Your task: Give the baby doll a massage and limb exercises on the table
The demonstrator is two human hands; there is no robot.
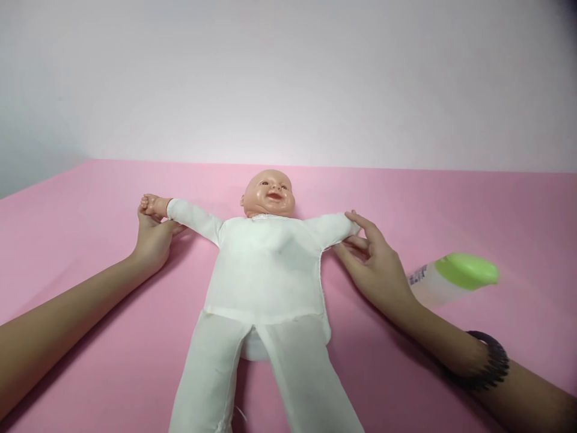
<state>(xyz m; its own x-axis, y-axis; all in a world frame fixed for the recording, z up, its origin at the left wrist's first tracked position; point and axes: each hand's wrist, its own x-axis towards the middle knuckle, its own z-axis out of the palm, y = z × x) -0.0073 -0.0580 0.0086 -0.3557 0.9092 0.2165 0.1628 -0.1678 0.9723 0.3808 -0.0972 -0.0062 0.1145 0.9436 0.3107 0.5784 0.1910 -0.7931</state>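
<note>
A baby doll (265,264) with a cloth body lies face up in the middle of the view, arms spread wide and legs towards me. Its head and one visible hand are smooth and skin-toned; the body is white fabric. My left hand (153,240) holds the doll's arm near the wrist, with fingers passing beneath it. On the other side, my right hand (374,261) has thumb and fingers closed about the end of the white sleeve (331,228). The doll's hand on that side is hidden.
Behind my right forearm is a pale bottle with a green cap (469,270), partly covered and somewhat blurred. The pink table surface (112,373) meets a whitish wall (288,84) at the back. A black coiled band (493,364) circles my right wrist.
</note>
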